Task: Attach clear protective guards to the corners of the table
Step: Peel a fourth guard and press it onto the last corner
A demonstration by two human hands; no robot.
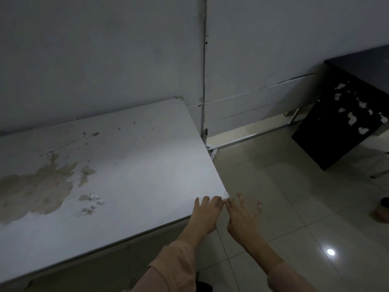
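A white table with peeling, stained patches on its top fills the left of the view. At its near right corner sits a clear corner guard, small and hard to make out. My left hand lies flat on the tabletop with its fingertips against the guard. My right hand reaches from beside the table edge, fingers spread, its index finger touching the guard. Both sleeves are light pink.
A grey wall with a vertical metal strip stands behind the table. A black table with chipped paint stands at the right. Pale floor tiles lie between. A foot shows at the right edge.
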